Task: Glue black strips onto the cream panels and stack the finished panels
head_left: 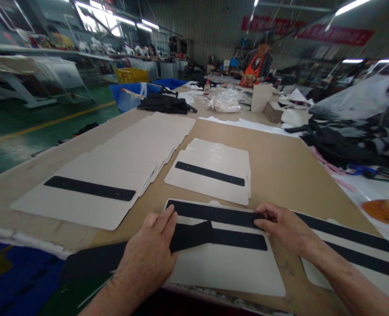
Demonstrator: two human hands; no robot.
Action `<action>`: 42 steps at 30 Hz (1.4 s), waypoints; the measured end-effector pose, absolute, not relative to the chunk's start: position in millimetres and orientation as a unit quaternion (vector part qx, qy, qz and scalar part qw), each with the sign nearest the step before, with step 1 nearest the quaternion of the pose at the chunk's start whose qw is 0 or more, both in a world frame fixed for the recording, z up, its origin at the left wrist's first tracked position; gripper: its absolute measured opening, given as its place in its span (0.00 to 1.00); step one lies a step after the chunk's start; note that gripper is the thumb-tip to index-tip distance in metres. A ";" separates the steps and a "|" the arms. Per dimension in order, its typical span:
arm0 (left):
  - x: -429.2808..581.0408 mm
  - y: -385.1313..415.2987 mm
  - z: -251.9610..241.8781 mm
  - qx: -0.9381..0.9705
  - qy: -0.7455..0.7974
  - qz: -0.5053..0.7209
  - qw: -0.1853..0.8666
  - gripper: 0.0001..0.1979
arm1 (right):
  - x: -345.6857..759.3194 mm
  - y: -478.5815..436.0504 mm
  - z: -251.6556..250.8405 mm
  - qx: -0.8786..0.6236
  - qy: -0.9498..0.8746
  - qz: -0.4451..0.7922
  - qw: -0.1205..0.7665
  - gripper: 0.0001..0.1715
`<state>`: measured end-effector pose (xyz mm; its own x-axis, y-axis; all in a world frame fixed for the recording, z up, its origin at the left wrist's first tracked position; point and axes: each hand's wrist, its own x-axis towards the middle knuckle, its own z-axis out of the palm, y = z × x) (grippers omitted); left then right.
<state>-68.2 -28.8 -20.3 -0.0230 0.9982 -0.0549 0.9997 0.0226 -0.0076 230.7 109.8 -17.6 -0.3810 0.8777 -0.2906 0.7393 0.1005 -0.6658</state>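
A long, flat black strip (214, 214) lies along the far edge of one off-white, round-cornered board (227, 274), above a second black strip (243, 239). The right hand (273, 218) pinches one end; the left hand (151, 248) presses the other, whether also gripping the loose black band (194, 235) I can't tell. Rightward, one two-strip board (319, 272) looks finished; two off-white stacks (115, 153) (217, 151) show one strip each, apparently awaiting another.

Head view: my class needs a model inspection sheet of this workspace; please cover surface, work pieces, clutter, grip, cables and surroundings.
Surface: brown tabletop, partly covered by boards.
Job's things: front board bears an upper strip and lower strip, both black; left stack and middle stack each carry one.
Clutter: black material, clear plastic, bottle.
Grip: left hand touches the upper strip's left end, another black strip running beneath it; right hand pinches the right end.
Cables: nothing seen for certain.
Surroundings: co-worker beyond the table, yellow crate, red banner.
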 end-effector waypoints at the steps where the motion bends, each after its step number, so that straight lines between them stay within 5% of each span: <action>1: -68.9 -28.5 -21.2 0.702 0.711 -0.023 0.010 0.33 | 230.7 107.7 -19.8 -0.558 -0.736 0.370 0.100 0.08; 10: -76.1 -29.7 -32.1 0.708 0.706 -0.006 -0.013 0.33 | 220.9 104.1 -16.8 -0.596 -0.730 0.311 0.123 0.06; 29: -76.5 -29.4 -28.3 0.707 0.707 -0.003 -0.014 0.33 | 207.1 103.1 -10.7 -0.540 -0.835 0.101 0.009 0.06; 38: -60.5 -21.7 -8.8 0.699 0.714 -0.035 -0.001 0.33 | 163.8 59.2 3.1 -0.427 -0.890 -0.098 -0.124 0.44; 42: -57.2 -18.3 -5.0 0.688 0.725 -0.033 0.006 0.32 | 148.8 58.6 2.3 -0.397 -0.895 -0.116 -0.168 0.48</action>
<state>-57.2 -18.3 -5.0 -0.0528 0.9971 -0.0545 0.9979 0.0507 -0.0400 148.8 58.6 2.3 -0.6288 0.7492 -0.2079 0.6713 0.6581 0.3411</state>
